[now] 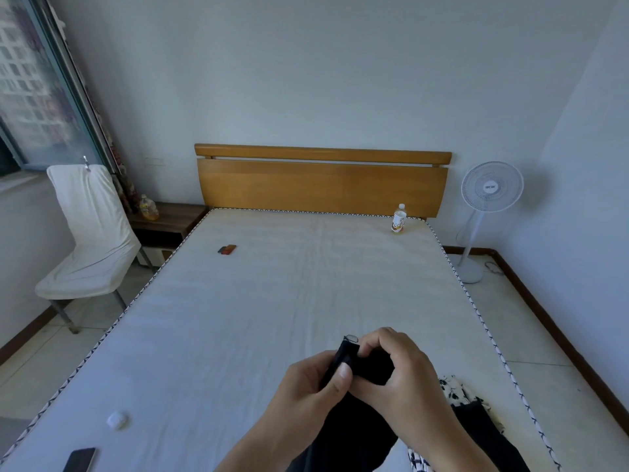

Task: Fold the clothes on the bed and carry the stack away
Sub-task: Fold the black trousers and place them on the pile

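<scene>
Black garment [367,366] pinched by both hands [357,379] above the bed [272,318].

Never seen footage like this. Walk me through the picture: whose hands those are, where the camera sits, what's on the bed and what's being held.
There is no machine here. A person wears one wide-angle camera on the head, looking forward and down, so you see their own hands.

The left hand and the right hand together pinch the top edge of a black garment, which hangs down toward the camera.

On the bed lie a black-and-white patterned cloth at the right, a phone, a small white case, a small dark red object and a bottle near the headboard.
</scene>
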